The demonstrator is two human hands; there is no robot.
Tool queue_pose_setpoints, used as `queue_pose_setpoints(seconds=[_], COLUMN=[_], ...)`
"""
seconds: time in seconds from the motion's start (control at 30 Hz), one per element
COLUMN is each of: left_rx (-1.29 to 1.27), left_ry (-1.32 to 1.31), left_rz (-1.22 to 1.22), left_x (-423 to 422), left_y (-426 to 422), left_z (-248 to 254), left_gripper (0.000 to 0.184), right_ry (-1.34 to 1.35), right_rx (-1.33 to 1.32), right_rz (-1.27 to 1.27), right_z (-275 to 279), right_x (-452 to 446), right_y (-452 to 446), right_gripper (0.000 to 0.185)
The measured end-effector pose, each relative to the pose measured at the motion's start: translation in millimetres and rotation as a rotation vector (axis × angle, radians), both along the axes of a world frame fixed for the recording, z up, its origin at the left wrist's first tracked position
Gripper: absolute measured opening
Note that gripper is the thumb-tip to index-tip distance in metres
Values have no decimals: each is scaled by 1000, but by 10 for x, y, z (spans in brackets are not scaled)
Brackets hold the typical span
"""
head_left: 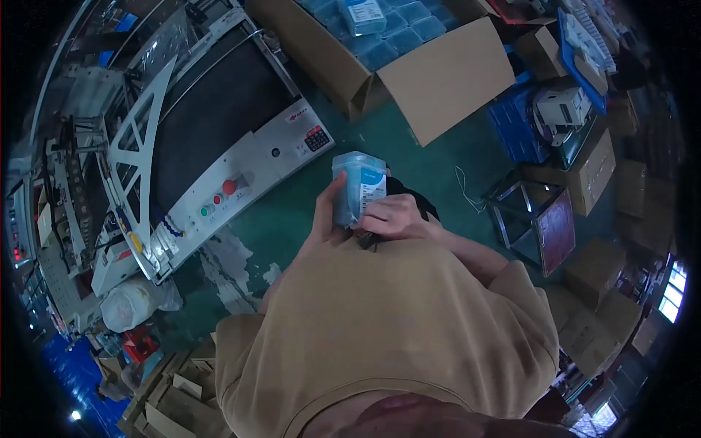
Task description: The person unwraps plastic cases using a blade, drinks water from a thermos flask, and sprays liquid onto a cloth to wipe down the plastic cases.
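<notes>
A clear plastic box (349, 191) with bluish contents and a blue-and-white label (372, 187) is held in front of my chest. My left hand (326, 213) grips it along its left side, with the thumb up the wall and the other fingers mostly hidden. Against the lower right of the box, my right hand (396, 216) is closed, its fingers curled at the bottom of the label. Whether those fingertips pinch the label's edge or just the box, I cannot tell.
Ahead, an open carton (445, 87) holds several similar boxes, one labelled box (363, 14) lying on top. To the left stands a belt machine (226, 109) with buttons on its panel. A metal-framed stool (537, 223), blue crate (515, 124) and stacked cartons (595, 292) are at right.
</notes>
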State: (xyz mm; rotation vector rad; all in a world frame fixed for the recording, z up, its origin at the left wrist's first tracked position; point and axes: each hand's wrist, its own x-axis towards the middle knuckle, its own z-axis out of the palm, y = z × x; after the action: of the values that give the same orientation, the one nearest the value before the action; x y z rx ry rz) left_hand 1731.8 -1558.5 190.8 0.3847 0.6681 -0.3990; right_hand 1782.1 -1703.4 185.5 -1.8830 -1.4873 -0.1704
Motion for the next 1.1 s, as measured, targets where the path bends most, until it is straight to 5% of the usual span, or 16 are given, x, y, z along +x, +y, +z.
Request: queue_pose_setpoints(seconds=[0.3, 0.4, 0.5, 0.57, 0.63, 1.07, 1.1], left_rx=[-23, 62, -18, -135, 34, 73, 78], left_ry=[49, 136, 103, 201, 185, 274, 276], left_rz=[-14, 0, -76, -102, 20, 208, 208], left_x=[465, 633, 827, 919, 1012, 1258, 1285], left_y=[-361, -453, -431, -486, -567, -719, -722], left_z=[-180, -164, -186, -140, -96, -176, -166], left_gripper=[53, 49, 47, 49, 52, 53, 53], right_ry=[161, 415, 82, 85, 79, 398, 600], right_rx=[-119, 41, -29, 24, 66, -118, -41], right_rz=[43, 9, 32, -1, -36, -23, -27], right_z=[37, 18, 27, 49, -76, -321, -322], right_x=[438, 542, 711, 749, 796, 1049, 1071], right_y=[-425, -477, -533, -553, -639, -994, -993], right_gripper=[14, 12, 16, 15, 16, 20, 21])
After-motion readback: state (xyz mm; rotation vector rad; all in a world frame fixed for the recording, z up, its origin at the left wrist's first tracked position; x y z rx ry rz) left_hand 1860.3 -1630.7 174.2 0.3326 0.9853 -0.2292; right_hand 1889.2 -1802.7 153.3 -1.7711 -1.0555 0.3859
